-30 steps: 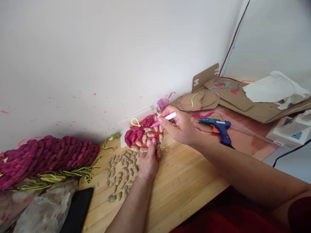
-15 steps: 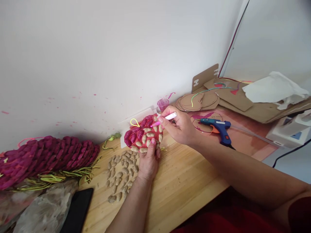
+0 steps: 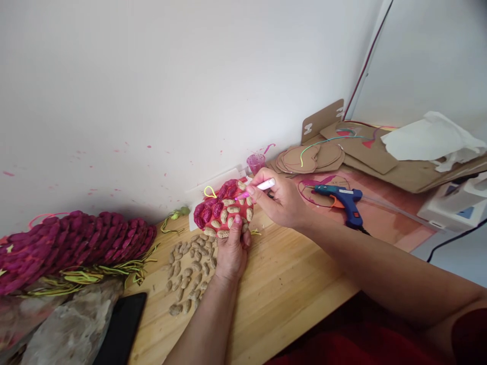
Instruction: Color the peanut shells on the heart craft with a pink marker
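Observation:
My left hand [image 3: 233, 248] grips the lower edge of a red heart-shaped plaque [image 3: 224, 215], thumb on its face. Whole peanuts [image 3: 230, 209] are stuck over it; those on its left and top are painted magenta, the others are bare. A yellow loop of cord [image 3: 209, 191] sticks up at its upper left. Between the thumb and fingers of my right hand [image 3: 279, 197] is a white-handled paintbrush [image 3: 266, 184]. Its pink tip reaches the peanuts near the middle of the plaque; whether it touches cannot be made out.
Loose peanuts [image 3: 190, 268] lie left of my forearm. Finished magenta plaques [image 3: 83, 241] lean in a row at left, near a black phone-like slab [image 3: 122, 329]. A plastic cup of pink paint [image 3: 255, 163] stands by the wall. A blue glue gun [image 3: 342, 197] and cardboard shapes [image 3: 304, 159] are at right.
The brush and my right hand have shifted slightly left and down across the plaque. My left hand holds the plaque almost as before, tilted a little differently.

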{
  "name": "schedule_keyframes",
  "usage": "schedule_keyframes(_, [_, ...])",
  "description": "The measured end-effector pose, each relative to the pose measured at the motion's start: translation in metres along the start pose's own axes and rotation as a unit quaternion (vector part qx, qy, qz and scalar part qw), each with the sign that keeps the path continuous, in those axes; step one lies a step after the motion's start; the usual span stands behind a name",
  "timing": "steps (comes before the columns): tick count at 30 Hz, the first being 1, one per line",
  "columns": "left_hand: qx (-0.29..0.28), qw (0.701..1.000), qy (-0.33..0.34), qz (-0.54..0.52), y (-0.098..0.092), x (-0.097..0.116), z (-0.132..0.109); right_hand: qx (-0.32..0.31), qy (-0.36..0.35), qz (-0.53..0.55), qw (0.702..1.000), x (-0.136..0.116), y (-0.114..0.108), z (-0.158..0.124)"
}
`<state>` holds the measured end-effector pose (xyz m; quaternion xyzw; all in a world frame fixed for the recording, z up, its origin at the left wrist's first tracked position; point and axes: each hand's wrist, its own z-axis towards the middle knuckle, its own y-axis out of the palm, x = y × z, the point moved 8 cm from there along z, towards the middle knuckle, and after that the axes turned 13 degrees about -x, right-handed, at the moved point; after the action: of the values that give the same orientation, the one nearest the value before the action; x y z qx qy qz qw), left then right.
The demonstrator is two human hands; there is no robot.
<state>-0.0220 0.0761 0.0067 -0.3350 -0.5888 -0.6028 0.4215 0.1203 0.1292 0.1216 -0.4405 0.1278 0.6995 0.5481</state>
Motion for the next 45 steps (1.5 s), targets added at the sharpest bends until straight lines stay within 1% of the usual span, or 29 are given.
schedule_keyframes(4, [0.007, 1.0, -0.001, -0.007, -0.0008, -0.0004, -0.0004, 0.009, -0.011, -0.029, 0.999, -0.0036, -0.0002, -0.0007])
schedule_keyframes(6, [0.007, 1.0, 0.0, -0.008, -0.0004, 0.0, -0.0006, 0.014, -0.015, -0.027, 0.999, -0.0049, -0.0005, -0.0017])
schedule_keyframes(11, [0.002, 1.0, -0.006, -0.004, 0.0012, 0.0, -0.0007, 0.01, -0.006, -0.008, 1.0, -0.0019, -0.0001, -0.0018])
schedule_keyframes(16, [0.006, 1.0, -0.009, -0.007, 0.0002, -0.0005, -0.0006, 0.01, 0.001, -0.023, 1.0, 0.0001, -0.0002, -0.0012])
schedule_keyframes(20, [0.002, 1.0, -0.009, -0.001, 0.0008, -0.0004, -0.0003, 0.016, -0.006, -0.01, 1.0, -0.0004, -0.0004, -0.0013])
schedule_keyframes(26, [0.004, 1.0, -0.006, -0.012, 0.0015, 0.0005, -0.0002, 0.005, 0.009, -0.026, 1.0, 0.001, 0.0013, -0.0018])
schedule_keyframes(31, [0.008, 1.0, -0.007, -0.015, 0.0018, 0.0009, -0.0007, 0.011, -0.001, -0.035, 0.999, -0.0017, 0.0002, -0.0029])
schedule_keyframes(35, [0.008, 1.0, -0.009, -0.011, 0.0016, 0.0002, -0.0004, -0.005, -0.002, -0.037, 0.999, -0.0031, 0.0035, -0.003])
schedule_keyframes(40, [0.012, 1.0, -0.003, -0.007, 0.0016, 0.0005, -0.0001, -0.007, -0.031, -0.033, 0.999, -0.0081, 0.0049, -0.0028])
schedule_keyframes(42, [0.011, 1.0, 0.002, -0.004, 0.0018, 0.0009, -0.0001, -0.01, -0.024, -0.034, 0.999, -0.0064, 0.0052, -0.0019])
schedule_keyframes(45, [0.015, 1.0, 0.007, -0.004, 0.0005, 0.0012, -0.0004, -0.007, 0.005, -0.032, 0.999, -0.0009, 0.0037, -0.0011])
